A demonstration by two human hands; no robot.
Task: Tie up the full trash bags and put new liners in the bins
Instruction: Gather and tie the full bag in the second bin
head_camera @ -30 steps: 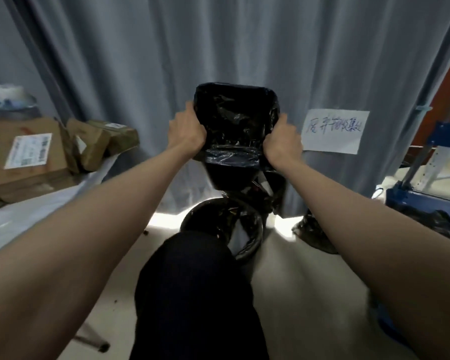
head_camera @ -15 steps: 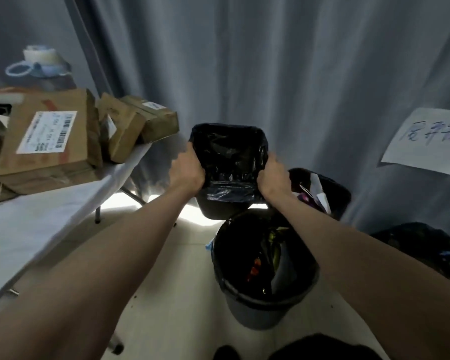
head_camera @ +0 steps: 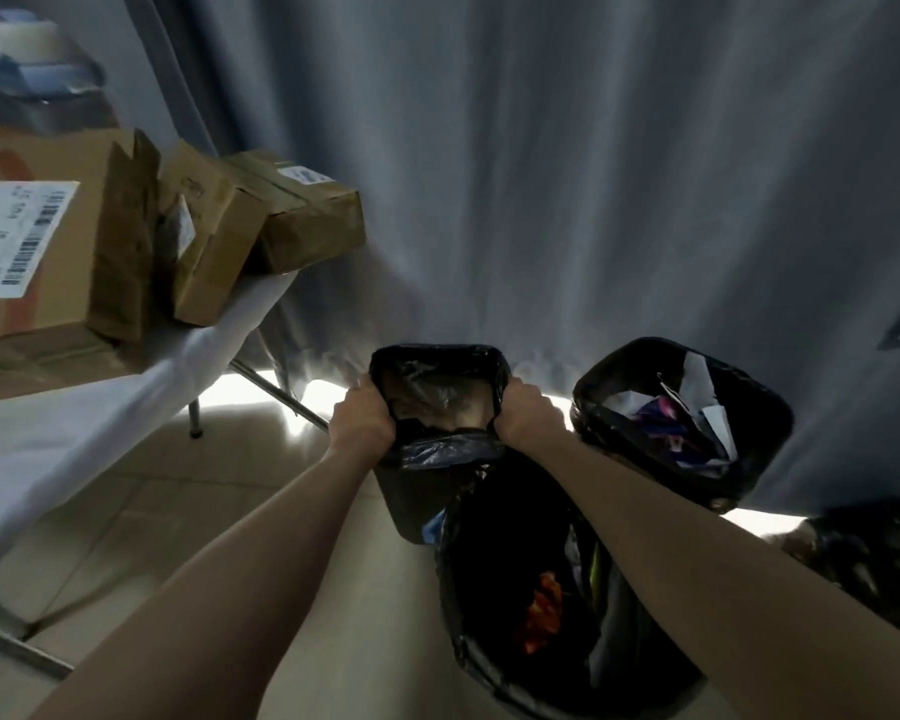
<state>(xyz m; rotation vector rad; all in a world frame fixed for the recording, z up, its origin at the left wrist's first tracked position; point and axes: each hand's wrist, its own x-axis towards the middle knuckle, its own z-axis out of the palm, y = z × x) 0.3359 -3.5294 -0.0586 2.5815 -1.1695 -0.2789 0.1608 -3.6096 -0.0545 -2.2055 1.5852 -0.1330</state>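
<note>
A grey curtain (head_camera: 593,174) hangs behind everything. Left of the grip stands a white table (head_camera: 63,433) stacked with cardboard boxes (head_camera: 214,226), their labels blurred. Nearer than the grip, a full bin (head_camera: 541,589) shows litter too dark to identify; the right forearm crosses it. Right of the grip another full bin (head_camera: 681,423) holds paper scraps. Between the hands sits the small bin (head_camera: 437,423), its black liner (head_camera: 453,449) folded over the rim. The left hand (head_camera: 362,423) and right hand (head_camera: 526,415) clutch opposite rim edges, fingertips hidden inside the liner.
</note>
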